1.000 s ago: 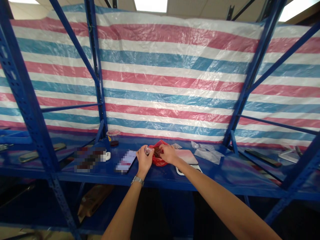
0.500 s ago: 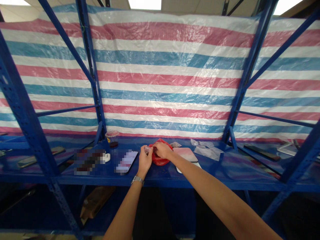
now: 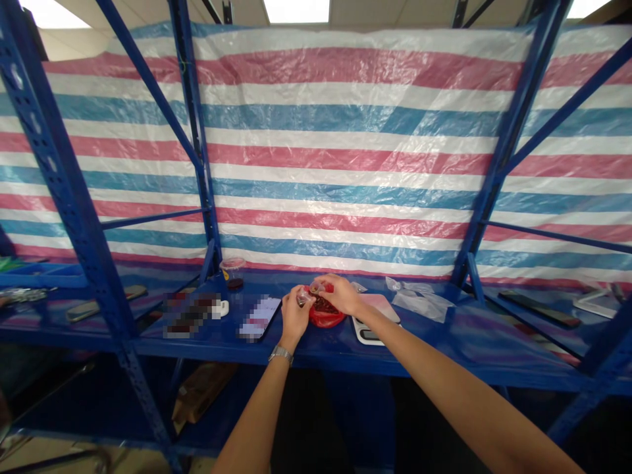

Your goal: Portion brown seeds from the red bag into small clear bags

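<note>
My left hand [image 3: 295, 318] is closed on a small clear plastic bag [image 3: 302, 296] at the left rim of a red plastic bag [image 3: 328, 320]. The red bag lies open on the blue shelf, with many small dark brown pieces [image 3: 324, 305] inside. Above those pieces, the fingers of my right hand [image 3: 342, 295] are pinched together close to the clear bag's mouth. Something small and brownish shows at their tips, too small to name. Just right of the red bag sits a white kitchen scale [image 3: 368, 336] with a pinkish top, partly covered by my right forearm.
A phone [image 3: 261, 316] with its screen lit lies left of my hands. Behind it stands a clear lidded tub [image 3: 233, 273] with dark contents. Empty clear bags [image 3: 422, 303] lie to the right. Blue uprights [image 3: 486, 171] frame the shelf, and a striped sheet [image 3: 345, 158] hangs behind.
My right hand has risen out of the red bag and moved beside the clear bag. The dark pieces and the scale's display now show. The view has shifted slightly left.
</note>
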A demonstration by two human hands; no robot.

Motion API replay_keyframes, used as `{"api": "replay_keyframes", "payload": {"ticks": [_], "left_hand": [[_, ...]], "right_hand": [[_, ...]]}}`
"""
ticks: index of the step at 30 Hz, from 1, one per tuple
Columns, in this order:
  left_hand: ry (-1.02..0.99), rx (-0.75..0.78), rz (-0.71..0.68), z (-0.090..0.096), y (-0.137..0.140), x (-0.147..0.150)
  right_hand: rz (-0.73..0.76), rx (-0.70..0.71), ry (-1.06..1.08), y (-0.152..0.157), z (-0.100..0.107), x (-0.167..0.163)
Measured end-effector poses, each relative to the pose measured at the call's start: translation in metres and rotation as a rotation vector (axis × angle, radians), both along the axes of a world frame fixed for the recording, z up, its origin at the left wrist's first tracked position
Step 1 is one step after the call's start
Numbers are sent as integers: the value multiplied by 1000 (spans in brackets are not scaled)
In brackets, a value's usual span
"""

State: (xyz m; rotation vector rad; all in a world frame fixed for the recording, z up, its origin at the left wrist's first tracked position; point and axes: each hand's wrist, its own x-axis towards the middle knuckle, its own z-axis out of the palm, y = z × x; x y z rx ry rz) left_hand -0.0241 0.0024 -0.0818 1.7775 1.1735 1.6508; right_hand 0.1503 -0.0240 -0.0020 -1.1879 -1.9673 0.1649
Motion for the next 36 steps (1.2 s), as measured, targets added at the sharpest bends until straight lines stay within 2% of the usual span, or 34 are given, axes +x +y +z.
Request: {"api": "replay_keyframes", "payload": {"ticks": [5,8,12,17,20,28,33,36], "left_hand": [[92,-39,33,2,-3,2],[103,-72,58,1,-2,2],[102,-103,62,3,-3,3],[89,-127,56,6,-7,3],[89,-132,47,7,-9,3],[87,-94,30,7,-9,3],[76,-88,52,7,-9,3],[77,-96,61,8,-9,3]], "right_hand": [[55,133,-366,-11,16,-13],[91,201,-480,-14,21,-17],[76,188,-430,-14,23,-16],[-14,94,-181,-9,14,-10],[-30,59,-112,-10,10,-9],[48,229,-490,-23,24,-18],[56,250,-481,-21,21,-21],[-32,200,-435,-19,17,-18]]}}
